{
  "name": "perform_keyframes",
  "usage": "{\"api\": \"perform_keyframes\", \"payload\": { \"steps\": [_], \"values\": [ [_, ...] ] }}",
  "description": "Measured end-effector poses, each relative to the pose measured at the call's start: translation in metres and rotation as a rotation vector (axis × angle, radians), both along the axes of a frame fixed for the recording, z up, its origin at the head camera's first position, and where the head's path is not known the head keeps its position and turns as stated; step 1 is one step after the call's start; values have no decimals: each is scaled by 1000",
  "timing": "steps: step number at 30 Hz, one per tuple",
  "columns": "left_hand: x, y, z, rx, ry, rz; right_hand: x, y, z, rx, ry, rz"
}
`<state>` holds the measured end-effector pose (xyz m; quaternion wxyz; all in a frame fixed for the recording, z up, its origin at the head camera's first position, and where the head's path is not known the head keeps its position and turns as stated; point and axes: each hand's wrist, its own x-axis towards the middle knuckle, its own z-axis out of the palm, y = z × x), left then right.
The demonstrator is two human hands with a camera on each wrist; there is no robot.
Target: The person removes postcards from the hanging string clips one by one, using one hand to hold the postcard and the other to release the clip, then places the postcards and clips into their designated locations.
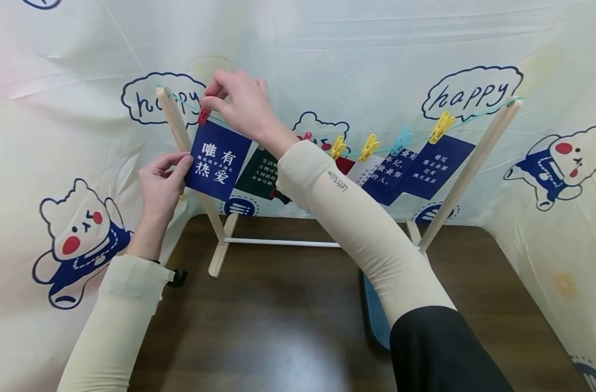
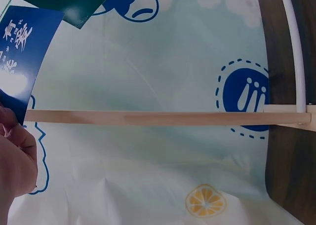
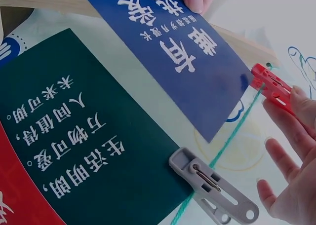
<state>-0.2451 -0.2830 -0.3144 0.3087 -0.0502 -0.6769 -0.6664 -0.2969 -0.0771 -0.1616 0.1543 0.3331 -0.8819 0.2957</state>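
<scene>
My left hand (image 1: 161,182) pinches the lower left edge of a blue card (image 1: 214,160) with white characters, between thumb and fingers. My right hand (image 1: 244,103) pinches a red clothespin (image 1: 204,115) at the card's upper left corner; in the right wrist view the red pin (image 3: 271,85) sits on the green string (image 3: 237,128) at the corner of the blue card (image 3: 197,62). Beside it a dark green card (image 3: 89,136) hangs from a grey clothespin (image 3: 212,180). In the left wrist view my left hand (image 2: 17,156) shows at the blue card's edge (image 2: 34,47).
A wooden frame with a left post (image 1: 172,117) and right post (image 1: 474,169) carries the string. Further right hang several cards with yellow pins (image 1: 442,127) and a light blue pin (image 1: 401,140). A blue object (image 1: 376,313) lies on the brown table (image 1: 278,337), partly under my right arm.
</scene>
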Motion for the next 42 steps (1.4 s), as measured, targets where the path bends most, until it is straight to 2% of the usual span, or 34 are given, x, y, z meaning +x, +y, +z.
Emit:
{"api": "perform_keyframes", "payload": {
  "steps": [8, 15, 28, 35, 42],
  "values": [
    [5, -4, -2, -28, 3, 25, 3, 6, -3, -48, 36, 12],
    [8, -6, -6, 3, -11, 7, 3, 14, -6, -103, 69, 29],
    [14, -8, -12, 46, 6, -5, 8, 22, -6, -80, 120, 19],
    [23, -2, -18, 46, 34, -46, 10, 31, -11, -58, 200, 25],
    [31, 7, -24, 114, 32, -64, 20, 43, -15, -44, 202, 25]
  ]
}}
